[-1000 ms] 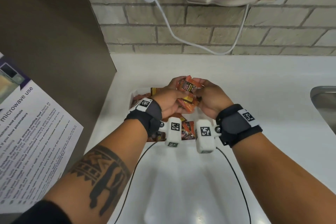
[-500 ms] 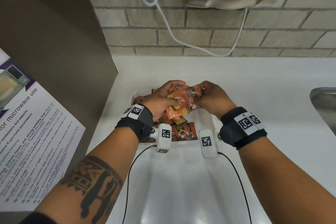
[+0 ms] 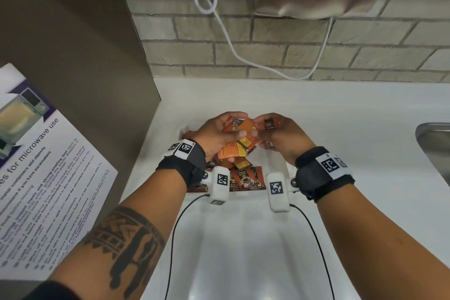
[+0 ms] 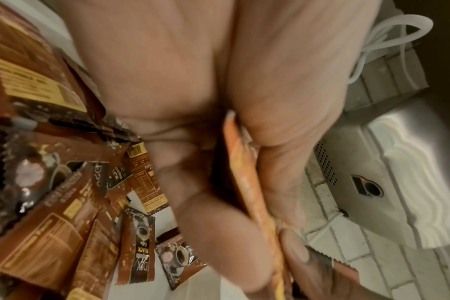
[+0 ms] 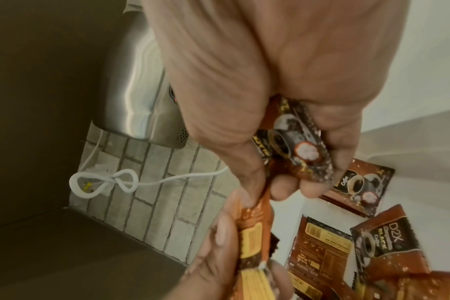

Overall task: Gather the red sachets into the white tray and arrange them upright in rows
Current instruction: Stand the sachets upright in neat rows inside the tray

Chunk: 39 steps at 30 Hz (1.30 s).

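Both hands up over tray. Left hand gripping a sachet stack, fingers curled. Right hand pinching one sachet. Loose sachets flat in tray, none upright.

— What differs from a second ago?
— The left hand and right hand sit a little apart; before, they pressed together on one bundle of sachets.
— And the bundle?
— It fans out in the left hand, and the right hand now pinches a single sachet pulled clear to the right.
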Motion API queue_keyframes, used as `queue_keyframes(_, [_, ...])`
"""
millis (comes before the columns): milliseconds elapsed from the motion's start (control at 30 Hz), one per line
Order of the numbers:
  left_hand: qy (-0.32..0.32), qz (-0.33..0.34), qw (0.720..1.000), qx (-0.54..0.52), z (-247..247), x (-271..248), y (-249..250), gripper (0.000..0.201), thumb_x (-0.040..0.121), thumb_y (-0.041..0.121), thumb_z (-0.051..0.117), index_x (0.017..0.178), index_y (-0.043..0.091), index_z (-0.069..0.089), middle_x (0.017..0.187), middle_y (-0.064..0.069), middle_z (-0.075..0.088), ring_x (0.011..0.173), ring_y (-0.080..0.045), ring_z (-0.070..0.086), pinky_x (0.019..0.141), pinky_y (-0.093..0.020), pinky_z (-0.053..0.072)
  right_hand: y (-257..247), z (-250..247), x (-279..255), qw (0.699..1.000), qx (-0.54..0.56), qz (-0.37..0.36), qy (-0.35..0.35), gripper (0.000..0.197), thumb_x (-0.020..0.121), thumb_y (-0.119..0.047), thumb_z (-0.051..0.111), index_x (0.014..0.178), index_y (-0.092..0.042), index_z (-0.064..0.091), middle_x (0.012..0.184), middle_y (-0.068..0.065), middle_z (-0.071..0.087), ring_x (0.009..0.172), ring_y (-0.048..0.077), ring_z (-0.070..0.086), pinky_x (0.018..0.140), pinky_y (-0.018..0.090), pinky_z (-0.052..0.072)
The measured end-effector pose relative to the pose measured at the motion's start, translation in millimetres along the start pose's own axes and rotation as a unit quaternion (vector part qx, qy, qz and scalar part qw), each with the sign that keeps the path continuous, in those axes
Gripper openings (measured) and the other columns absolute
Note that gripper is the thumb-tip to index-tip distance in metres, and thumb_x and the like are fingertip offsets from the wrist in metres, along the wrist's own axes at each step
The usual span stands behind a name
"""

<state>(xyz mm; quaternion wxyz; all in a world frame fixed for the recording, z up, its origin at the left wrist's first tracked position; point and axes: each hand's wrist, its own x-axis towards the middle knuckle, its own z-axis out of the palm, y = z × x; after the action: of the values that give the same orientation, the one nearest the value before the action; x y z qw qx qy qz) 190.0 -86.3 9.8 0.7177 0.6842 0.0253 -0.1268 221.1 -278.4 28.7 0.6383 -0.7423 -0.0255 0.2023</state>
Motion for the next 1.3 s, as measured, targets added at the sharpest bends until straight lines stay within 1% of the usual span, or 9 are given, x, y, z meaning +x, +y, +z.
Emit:
queue_keyframes(167, [0.065,-0.056,0.995,-0.057,-9,4,-4,0.029,0.099,0.012,0.061,0.126,0.022,0.064,0.124,-0.012,0.061,0.082,-0.026,0.071,0.047,-0.03,0.055,0,-2,1,0.975,-0.039,-0.181,0.121,0.02,0.085,0.0,0.073,0.1,-0.013,0.073,0.101,0.001,0.074,0.089,0.007,0.07,0.077,0.021,0.056])
queue_keyframes(300, [0.077,-0.068,0.987,-0.121,-11,6,1,0.025,0.103,0.013,0.053,0.125,0.02,0.063,0.131,-0.011,0.06,0.089,-0.026,0.072,0.049,-0.032,0.058,12,8,-6,0.943,-0.164,-0.28,0.075,0.02,0.082,0.008,0.072,0.087,-0.011,0.078,0.098,0.005,0.061,0.085,-0.003,0.059,0.075,0.007,0.045])
queue_keyframes(500, [0.075,-0.052,0.989,-0.114,-10,9,6,0.026,0.1,0.02,0.059,0.125,0.02,0.064,0.13,-0.01,0.06,0.094,-0.029,0.071,0.054,-0.037,0.061,28,9,-2,0.946,-0.172,-0.261,0.086,0.035,0.076,0.006,0.079,0.083,-0.029,0.077,0.1,0.0,0.057,0.082,-0.007,0.057,0.075,0.005,0.043])
queue_keyframes(600, [0.066,-0.017,0.997,-0.041,-10,12,3,0.035,0.093,0.008,0.069,0.123,0.024,0.064,0.124,-0.01,0.061,0.09,-0.031,0.074,0.058,-0.039,0.061,25,8,-1,0.961,-0.136,-0.235,0.057,0.043,0.082,0.011,0.07,0.103,-0.026,0.073,0.108,-0.002,0.064,0.096,0.002,0.065,0.085,0.02,0.054])
queue_keyframes(700, [0.082,0.003,0.996,-0.036,-9,13,6,0.036,0.091,0.006,0.07,0.121,0.026,0.066,0.121,-0.006,0.063,0.089,-0.03,0.075,0.059,-0.04,0.061,19,1,2,0.993,0.044,-0.109,0.023,0.054,0.085,0.02,0.056,0.126,-0.015,0.058,0.108,0.006,0.069,0.102,0.023,0.069,0.079,0.031,0.059])
queue_keyframes(900, [0.092,0.024,0.994,-0.048,-12,13,10,0.035,0.092,0.006,0.07,0.12,0.025,0.066,0.116,-0.002,0.067,0.089,-0.031,0.074,0.055,-0.039,0.059,15,-8,1,0.93,0.365,0.036,0.007,0.02,0.096,0.0,0.047,0.114,-0.001,0.055,0.095,0.018,0.071,0.086,0.034,0.069,0.087,0.045,0.058])
queue_keyframes(1000, [0.11,0.024,0.992,-0.064,-11,14,10,0.034,0.091,0.006,0.069,0.119,0.026,0.066,0.116,-0.005,0.069,0.091,-0.032,0.074,0.057,-0.04,0.06,18,-11,0,0.93,0.362,0.052,-0.022,0.023,0.103,-0.025,0.047,0.102,-0.005,0.059,0.09,0.015,0.068,0.08,0.029,0.068,0.083,0.043,0.056])
queue_keyframes(1100, [0.141,0.016,0.987,-0.076,-7,17,10,0.033,0.091,0.007,0.071,0.117,0.027,0.067,0.119,-0.007,0.068,0.093,-0.031,0.075,0.065,-0.05,0.062,20,-6,-2,0.977,0.21,0.019,-0.029,0.033,0.093,-0.04,0.062,0.104,-0.009,0.063,0.087,0.007,0.067,0.081,0.019,0.066,0.09,0.041,0.055])
queue_keyframes(1300, [0.121,-0.003,0.991,-0.06,3,18,9,0.038,0.084,0.005,0.077,0.112,0.031,0.068,0.122,-0.016,0.066,0.081,-0.031,0.075,0.058,-0.038,0.059,18,4,8,0.98,0.197,-0.008,0.022,0.027,0.089,-0.003,0.07,0.115,-0.006,0.065,0.095,0.01,0.071,0.086,0.027,0.062,0.079,0.033,0.053])
